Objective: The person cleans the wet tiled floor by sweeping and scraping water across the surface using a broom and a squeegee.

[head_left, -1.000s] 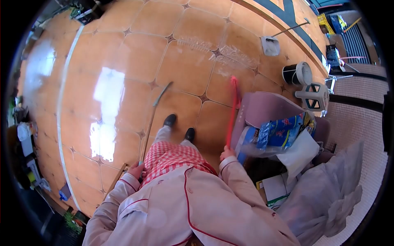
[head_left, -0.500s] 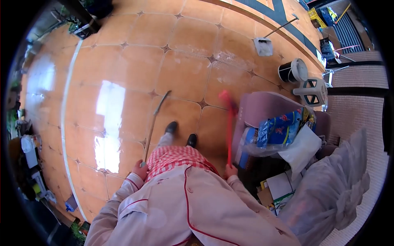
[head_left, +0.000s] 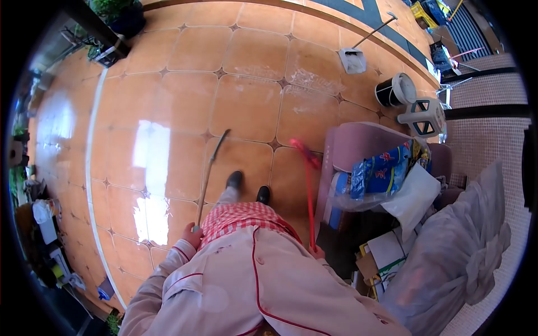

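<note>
My left hand (head_left: 193, 235) is closed around the near end of a long wooden stick (head_left: 206, 185), which has a thin, dark, curved tip. The stick slants forward over the orange tiles, left of my feet. On the other side, my right hand (head_left: 318, 253) grips the red handle of a broom (head_left: 310, 196). Its red head lies low over the floor, just left of a purple armchair (head_left: 364, 148). My sleeve and the handle partly cover the right fingers. Whether the stick's tip touches the floor I cannot tell.
Beyond the armchair stand a plastic stool (head_left: 427, 117), a black-and-white bucket (head_left: 396, 91) and a long-handled dustpan (head_left: 353, 60). Bags lie on the chair. A large grey plastic bag (head_left: 448, 257) and boxes (head_left: 384, 252) sit at my right. Potted plants (head_left: 106, 53) stand far left.
The broom head has come closer to me and slightly left. The curved stick tip has shifted a little. My view has moved slightly, and both hands keep their hold.
</note>
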Demonstrator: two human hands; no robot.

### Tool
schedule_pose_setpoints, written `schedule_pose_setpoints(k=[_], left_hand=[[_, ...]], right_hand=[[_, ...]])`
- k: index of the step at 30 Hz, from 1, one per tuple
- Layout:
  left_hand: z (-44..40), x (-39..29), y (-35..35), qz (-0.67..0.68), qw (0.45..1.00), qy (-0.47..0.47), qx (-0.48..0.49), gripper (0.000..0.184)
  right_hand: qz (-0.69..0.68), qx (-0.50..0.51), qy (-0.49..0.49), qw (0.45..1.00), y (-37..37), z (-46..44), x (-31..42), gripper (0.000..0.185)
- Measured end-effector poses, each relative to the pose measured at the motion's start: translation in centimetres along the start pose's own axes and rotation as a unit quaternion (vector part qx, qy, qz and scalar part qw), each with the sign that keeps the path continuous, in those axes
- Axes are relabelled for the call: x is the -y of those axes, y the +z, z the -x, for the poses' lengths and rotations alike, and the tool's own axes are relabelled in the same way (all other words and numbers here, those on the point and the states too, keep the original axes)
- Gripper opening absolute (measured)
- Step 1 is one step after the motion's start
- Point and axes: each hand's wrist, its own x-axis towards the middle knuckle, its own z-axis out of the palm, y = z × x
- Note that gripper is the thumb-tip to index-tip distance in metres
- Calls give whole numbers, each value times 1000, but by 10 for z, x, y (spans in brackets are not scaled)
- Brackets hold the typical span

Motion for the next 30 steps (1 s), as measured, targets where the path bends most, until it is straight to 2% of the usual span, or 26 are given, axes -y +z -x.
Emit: schedule_pose_setpoints(k=[2,4,5,7,8,10,11,13,14,15,16,20,22,24,26,27,29,30], left_hand=[[-5,5,-1,32,999,-10,15,47],[-11,7,-4,-3,1000,3,18,47],[-12,8,-3,-35,999,15,24,47],[3,-12,-2,-32,999,-11,14,46],[-2,-8,-3,-29,999,-5,18,47],[-23,11,-6,-40,999,3,36,48],[-20,5,-8,-43,998,6,38,48],[-5,-9,-5,-48,999,-17,18,49],[-4,-8,-4,-46,999,-13,11,49],[-1,-10,-4,-45,999,-15,11,49],[2,-14,-4,-54,998,-10,10,50],[7,-24,-2,-59,998,-3,11,51],[6,-25,-2,-69,998,-3,12,51],[1,-18,-1,-79,997,-5,11,51],[-15,-1,-1,-49,999,6,6,49],[-12,-6,-3,-57,998,9,8,49],[-6,-19,-1,-85,996,-7,9,50],[-7,-17,-1,-87,996,-4,9,50]], right_hand=[[86,-33,19,996,9,-32,11,28],[-43,-91,5,995,19,-79,30,27],[-147,-23,58,987,16,-105,43,25],[-360,67,166,916,-16,-111,114,24],[-365,67,168,913,-18,-107,118,24],[-501,89,224,831,-21,-101,123,21],[-505,87,225,829,-22,-87,119,21],[-391,52,175,902,-18,-38,86,19],[-389,52,175,903,-14,-17,62,19],[-232,14,100,968,-9,4,37,23],[-67,-25,21,997,-6,18,19,30],[-98,38,50,993,7,18,-4,30],[-2,-19,27,999,14,-16,1,33],[-18,-83,-36,996,7,-55,28,24],[-160,-14,93,983,21,-107,34,16],[-273,77,165,945,-10,-85,96,13],[-309,63,186,931,-15,-70,118,14],[-216,46,148,964,-37,-44,130,19]])
